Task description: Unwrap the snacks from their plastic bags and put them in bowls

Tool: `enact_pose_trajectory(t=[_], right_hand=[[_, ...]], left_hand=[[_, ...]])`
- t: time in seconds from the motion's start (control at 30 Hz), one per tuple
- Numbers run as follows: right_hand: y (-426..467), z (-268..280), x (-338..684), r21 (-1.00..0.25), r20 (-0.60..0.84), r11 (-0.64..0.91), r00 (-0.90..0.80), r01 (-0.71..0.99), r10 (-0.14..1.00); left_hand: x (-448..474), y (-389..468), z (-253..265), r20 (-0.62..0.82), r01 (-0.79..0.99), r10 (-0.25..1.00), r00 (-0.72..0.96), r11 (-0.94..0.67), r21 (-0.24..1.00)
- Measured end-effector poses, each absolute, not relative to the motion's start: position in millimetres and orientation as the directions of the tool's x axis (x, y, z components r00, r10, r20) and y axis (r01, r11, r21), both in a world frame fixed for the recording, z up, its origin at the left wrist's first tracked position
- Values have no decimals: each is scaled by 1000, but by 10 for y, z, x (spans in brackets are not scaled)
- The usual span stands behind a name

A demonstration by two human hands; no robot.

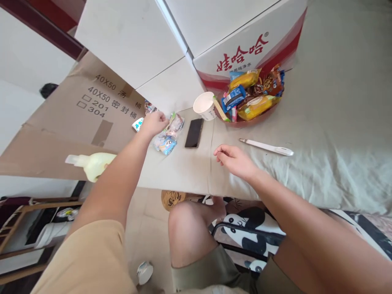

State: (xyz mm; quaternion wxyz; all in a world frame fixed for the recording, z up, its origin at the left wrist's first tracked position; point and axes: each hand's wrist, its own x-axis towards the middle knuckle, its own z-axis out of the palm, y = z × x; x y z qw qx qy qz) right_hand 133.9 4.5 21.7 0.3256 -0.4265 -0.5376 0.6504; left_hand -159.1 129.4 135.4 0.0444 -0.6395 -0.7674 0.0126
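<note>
My left hand (156, 123) is closed, its fingers curled down beside a small heap of clear and printed plastic wrappers (165, 143). Whatever it may hold is hidden. My right hand (234, 160) hovers over the front part of the cloth-covered table (190, 169), fingers loosely bent and a little apart, nothing visible in them. Between the two hands lies a dark phone (194, 133). A white paper cup (204, 106) stands behind the phone. To the right of the cup is a reddish-brown bowl (245, 123) filled with packaged snacks (259, 107).
A white pen-like tool (266, 147) rests right of my right hand. White and red boxes (251, 49) stand behind the bowl. On the left are a brown cardboard box (70, 110), a pale yellow bottle (92, 164) and a partly hidden small white cup (137, 124). Below sits a panda-print cushion (245, 232).
</note>
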Motion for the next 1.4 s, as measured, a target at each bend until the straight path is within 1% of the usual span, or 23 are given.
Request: enact_pose_trajectory(t=[0.03,0.07,0.17,0.2,0.27,0.33,0.5,0.6,0.67,0.7,0.73,0.77,0.8,0.83,0.9,0.93,0.97,1.03,1.1,1.2,1.3,1.37,1.4], right_hand=[[11,212,1330,-977,-208,-205,-422,54,883],[-22,205,1323,-977,-214,-200,-419,77,882],[-116,188,1317,-973,-225,-178,-413,149,883],[-142,186,1319,-971,-225,-169,-412,169,883],[-189,185,1326,-967,-223,-149,-411,205,884],[-224,186,1337,-961,-227,-134,-412,242,883],[-264,171,1361,-951,-221,-98,-421,294,880],[-265,162,1375,-954,-196,-70,-432,290,881],[-262,163,1387,-954,-191,-65,-425,293,885],[-260,166,1394,-953,-192,-66,-421,295,887],[-259,171,1401,-953,-191,-65,-418,297,888],[-260,178,1407,-952,-191,-64,-419,299,888],[-262,187,1413,-952,-192,-63,-420,301,887],[-265,197,1418,-951,-193,-63,-421,303,886],[-275,218,1425,-948,-198,-68,-410,310,890],[-281,226,1428,-948,-199,-72,-400,312,895],[-287,229,1431,-948,-200,-76,-388,310,900],[-298,219,1449,-950,-194,-84,-358,301,913],[-309,184,1499,-952,-184,-87,-322,293,929],[-323,115,1659,-948,-164,-84,-246,306,955],[-315,83,1883,-912,-79,-29,-107,408,991],[-279,75,2025,-849,35,22,15,529,999],[-250,63,2086,-803,99,44,59,594,993]], left_hand=[[-1731,1102,1257,22,972,981,-194,195,-127],[-1860,922,1141,-25,966,976,-217,211,-149],[-2131,480,761,-175,976,965,-194,171,-137],[-2179,368,651,-194,975,959,-206,185,-123],[-2218,200,485,-187,971,953,-238,226,-84],[-2205,110,392,-134,962,953,-270,264,-62],[-2112,178,370,-57,950,952,-302,295,-105],[-2070,272,422,-39,943,945,-324,320,-88],[-2031,274,463,-59,947,946,-320,319,-27],[-2001,248,481,-86,952,950,-301,305,38],[-1962,204,495,-122,948,954,-275,290,134],[-1910,144,504,-164,923,955,-248,284,260],[-1844,73,509,-207,864,952,-224,292,410],[-1762,-3,508,-253,760,945,-206,317,567],[-1550,-146,491,-323,443,931,-173,366,818],[-1421,-200,475,-342,260,928,-146,370,892],[-1282,-238,454,-337,87,934,-121,348,933],[-983,-260,399,-331,-146,942,-61,320,936],[-686,-227,329,-323,-272,946,14,315,909],[-326,-128,205,-284,-394,955,83,293,871],[-146,1,68,-268,-414,953,140,303,858],[-125,110,-24,-237,-367,963,129,269,891],[-134,169,-66,-206,-333,974,93,225,916]])
